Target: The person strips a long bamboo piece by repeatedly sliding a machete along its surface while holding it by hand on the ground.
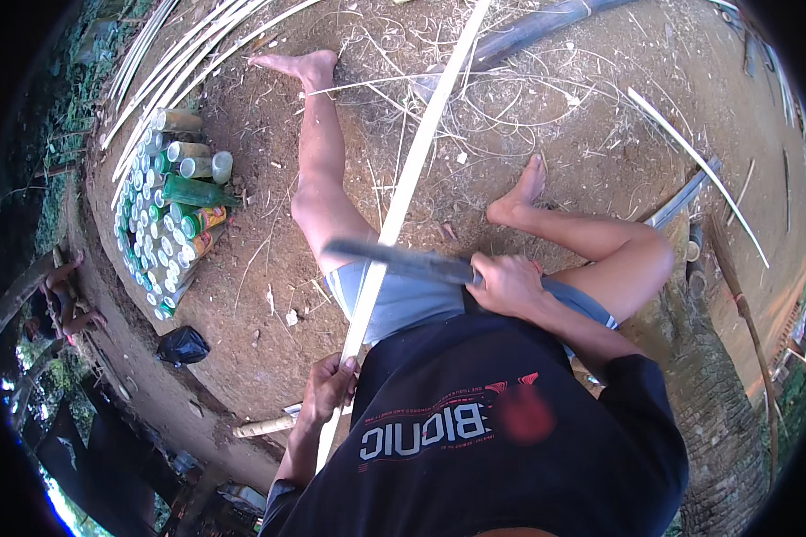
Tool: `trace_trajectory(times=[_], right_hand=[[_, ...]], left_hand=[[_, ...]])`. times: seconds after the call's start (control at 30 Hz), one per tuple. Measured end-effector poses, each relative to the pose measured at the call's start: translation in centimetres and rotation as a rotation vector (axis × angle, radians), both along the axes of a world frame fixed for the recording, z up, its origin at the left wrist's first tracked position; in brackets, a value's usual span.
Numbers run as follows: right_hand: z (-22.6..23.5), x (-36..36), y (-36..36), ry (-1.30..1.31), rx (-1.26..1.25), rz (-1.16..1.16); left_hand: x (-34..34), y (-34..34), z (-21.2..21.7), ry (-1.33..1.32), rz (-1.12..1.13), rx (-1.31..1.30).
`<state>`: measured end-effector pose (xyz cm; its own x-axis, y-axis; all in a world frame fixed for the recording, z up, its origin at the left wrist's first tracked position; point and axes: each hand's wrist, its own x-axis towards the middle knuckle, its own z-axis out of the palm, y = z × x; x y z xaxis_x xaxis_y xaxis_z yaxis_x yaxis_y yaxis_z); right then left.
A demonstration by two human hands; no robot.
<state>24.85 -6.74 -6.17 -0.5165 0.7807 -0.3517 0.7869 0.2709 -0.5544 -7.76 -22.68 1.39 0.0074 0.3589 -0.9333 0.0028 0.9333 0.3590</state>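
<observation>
A long, pale, flat strip that looks like split bamboo (421, 148) runs from beside my left side up between my legs to the far edge. Low on the strip, my left hand (331, 387) is closed around it, thumb on top. My right hand (510, 285) grips the handle of a large knife (403, 260) with a long dark blade. The blade points left and lies across the strip above my lap, blurred by motion. I cannot tell whether its edge touches the strip.
Thin curled shavings (510, 107) litter the ground ahead, beside a dark pole (537, 34). More pale strips (175, 76) lie far left, near piled jars and bottles (157, 228) and a black bag (183, 345). A trunk (712, 385) stands right; another person (63, 300) is far left.
</observation>
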Motion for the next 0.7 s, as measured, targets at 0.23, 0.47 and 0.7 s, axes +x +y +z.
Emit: trace_trajectory(times=[0.23, 0.47, 0.7], right_hand=[[-1.6, 4.6, 6.9, -0.203, -0.047, -0.160], [-2.4, 5.4, 10.1, -0.135, -0.093, -0.210], [-2.5, 3.5, 8.1, -0.221, -0.021, 0.029]], left_hand=[[0.9, 0.8, 2.3, -0.080, 0.095, 0.013], [0.8, -0.2, 3.4, -0.043, 0.092, 0.001], [-0.5, 0.3, 3.3, -0.084, 0.105, 0.012]])
